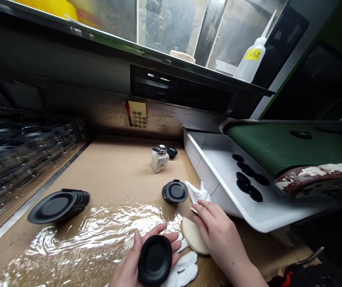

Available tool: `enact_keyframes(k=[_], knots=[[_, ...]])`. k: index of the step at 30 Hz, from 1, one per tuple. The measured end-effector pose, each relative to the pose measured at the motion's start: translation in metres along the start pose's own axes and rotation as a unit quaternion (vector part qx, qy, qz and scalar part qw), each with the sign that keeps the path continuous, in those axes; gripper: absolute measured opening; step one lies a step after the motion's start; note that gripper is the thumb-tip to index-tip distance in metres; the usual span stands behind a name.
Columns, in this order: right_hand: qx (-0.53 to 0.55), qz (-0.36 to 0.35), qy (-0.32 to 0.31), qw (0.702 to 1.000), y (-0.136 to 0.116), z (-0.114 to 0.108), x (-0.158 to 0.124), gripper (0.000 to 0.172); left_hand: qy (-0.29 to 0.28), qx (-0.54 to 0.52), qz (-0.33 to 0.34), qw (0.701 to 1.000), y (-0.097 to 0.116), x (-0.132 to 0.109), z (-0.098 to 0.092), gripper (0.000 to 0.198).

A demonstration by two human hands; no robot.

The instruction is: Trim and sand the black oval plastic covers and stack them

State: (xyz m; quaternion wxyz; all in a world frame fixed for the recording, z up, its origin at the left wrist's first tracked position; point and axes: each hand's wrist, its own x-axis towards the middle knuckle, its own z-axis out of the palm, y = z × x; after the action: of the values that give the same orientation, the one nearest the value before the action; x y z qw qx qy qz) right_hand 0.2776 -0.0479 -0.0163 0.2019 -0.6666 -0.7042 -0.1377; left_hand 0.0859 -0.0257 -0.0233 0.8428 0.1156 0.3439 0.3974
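Observation:
On the palm and fingers of my left hand [133, 257] lies a black oval dish-shaped part [155, 260], with the thumb along its left side. My right hand [218, 227] is closed in a pinch around a thin tool [194, 211]; only its small tip shows, so I cannot tell its exact kind. A crumpled white cloth [199, 192] lies just beyond the right fingers. Beneath the right hand rests a round beige pad [193, 235]. White gloves [185, 269] lie between both hands. Ahead stands a small stack of black dish-shaped parts [175, 191].
A bigger leaning stack of black parts [57, 205] is at left, near clear plastic trays [30, 147]. A white pump bottle [159, 159] stands mid-table. On the right, a white bin [218, 191] with several black pieces sits below a green conveyor belt [266, 143].

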Motion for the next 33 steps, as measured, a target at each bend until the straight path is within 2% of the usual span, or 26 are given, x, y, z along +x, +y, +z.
enact_keyframes(k=[5,9,12,16,21,22,24,26,28,30,33], knots=[[-0.080,0.035,-0.047,0.995,0.004,0.017,0.042,0.023,0.036,0.058,0.036,0.997,0.001,-0.005,0.011,0.043],[-0.102,0.064,-0.091,0.988,0.010,0.033,0.070,0.016,0.044,0.073,0.047,0.995,-0.001,-0.008,0.012,0.044],[-0.091,0.095,-0.089,0.987,0.017,0.038,0.079,0.019,0.045,0.064,0.052,0.996,-0.002,-0.008,0.011,0.042],[-0.037,0.132,-0.011,0.991,0.018,0.031,0.078,0.018,0.033,0.058,0.055,0.996,-0.002,-0.007,0.010,0.040],[0.060,0.162,0.143,0.974,-0.001,-0.001,0.064,0.018,0.008,0.011,0.023,1.000,-0.001,-0.006,0.004,0.032],[0.079,0.154,0.168,0.971,-0.007,-0.008,0.061,0.017,-0.001,-0.007,0.008,1.000,-0.001,-0.006,0.003,0.030],[0.138,0.093,0.187,0.968,-0.020,-0.021,0.053,0.014,-0.012,-0.036,-0.016,0.999,-0.001,-0.006,0.000,0.028],[0.216,-0.005,0.147,0.965,-0.033,-0.029,0.046,0.012,-0.019,-0.042,-0.019,0.999,-0.001,-0.006,-0.001,0.028],[0.271,-0.083,0.063,0.957,-0.046,-0.029,0.037,0.013,-0.021,-0.045,-0.006,0.999,-0.002,-0.006,-0.002,0.025],[0.278,-0.108,-0.005,0.955,-0.057,-0.021,0.029,0.014,-0.026,-0.061,-0.003,0.998,-0.003,-0.005,-0.002,0.023],[0.259,-0.096,-0.027,0.961,-0.067,-0.005,0.020,0.016,-0.039,-0.095,-0.022,0.994,-0.003,-0.004,-0.004,0.026]])
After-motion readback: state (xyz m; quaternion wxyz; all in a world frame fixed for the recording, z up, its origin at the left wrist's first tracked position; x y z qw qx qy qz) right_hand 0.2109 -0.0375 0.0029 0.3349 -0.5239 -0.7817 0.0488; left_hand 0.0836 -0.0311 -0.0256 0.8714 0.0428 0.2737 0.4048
